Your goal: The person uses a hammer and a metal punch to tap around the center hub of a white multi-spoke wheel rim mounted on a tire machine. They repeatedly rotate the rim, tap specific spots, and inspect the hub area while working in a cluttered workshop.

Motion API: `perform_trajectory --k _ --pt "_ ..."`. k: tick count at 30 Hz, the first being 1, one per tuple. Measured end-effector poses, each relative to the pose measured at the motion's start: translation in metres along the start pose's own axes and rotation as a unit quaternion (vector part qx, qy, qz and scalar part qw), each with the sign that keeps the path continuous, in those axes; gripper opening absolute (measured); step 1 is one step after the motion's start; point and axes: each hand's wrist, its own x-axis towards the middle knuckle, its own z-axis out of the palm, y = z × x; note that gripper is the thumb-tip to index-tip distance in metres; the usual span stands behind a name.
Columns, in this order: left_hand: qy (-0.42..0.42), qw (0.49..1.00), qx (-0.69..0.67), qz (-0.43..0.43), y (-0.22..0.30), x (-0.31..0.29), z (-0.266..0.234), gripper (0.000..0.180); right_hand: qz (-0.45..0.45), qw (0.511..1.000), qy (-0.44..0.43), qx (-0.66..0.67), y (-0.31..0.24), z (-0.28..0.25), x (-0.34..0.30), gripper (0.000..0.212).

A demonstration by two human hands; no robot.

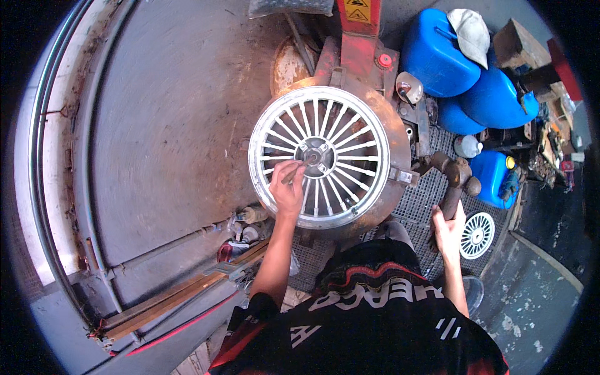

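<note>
A white multi-spoke alloy wheel rim (380, 164) lies flat on the round rusty turntable (400, 134) of a red machine. Over its left side, my left hand (287, 189) is closed around a short brown metal rod, perhaps a punch (290, 176), slanted with its tip at the dark centre hub (314, 156). Off to the right of the wheel, my right hand (447, 230) grips the handle of a hammer (458, 174). The hammer's rusty head points away from me, apart from the wheel and the rod.
A red machine column (360, 44) rises behind the wheel. Blue jerrycans (440, 53) stand at the far right, one with a pale cap (470, 34) on it. A smaller white spoked disc (477, 235) lies right of my right hand. Wooden planks (181, 290) run along the left.
</note>
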Motion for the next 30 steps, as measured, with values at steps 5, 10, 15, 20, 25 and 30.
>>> perform_trajectory --k 5,10,15,20,25,30 --pt "-0.03 0.999 -0.023 0.008 0.001 0.001 0.006 0.018 0.013 1.0 -0.016 0.02 -0.001 0.007 -0.003 0.028" --pt "-0.086 0.994 -0.018 -0.066 -0.002 0.023 0.011 0.011 -0.05 0.998 -0.04 -0.027 0.0 0.014 -0.002 0.021" --pt "-0.089 0.995 0.025 -0.038 -0.012 0.026 0.022 0.015 -0.058 0.996 -0.057 -0.037 0.004 0.018 -0.005 0.028" --pt "-0.082 0.996 0.03 -0.026 -0.017 0.018 0.031 0.019 -0.006 0.999 -0.047 0.001 -0.017 0.023 -0.016 0.024" --pt "-0.078 0.995 0.048 -0.03 -0.034 0.01 0.05 0.015 -0.014 0.997 -0.072 0.009 -0.022 0.031 -0.009 0.029" --pt "-0.044 0.985 -0.124 -0.114 -0.028 -0.006 0.071 0.019 -0.046 0.994 -0.099 -0.031 -0.032 0.037 -0.001 0.031"
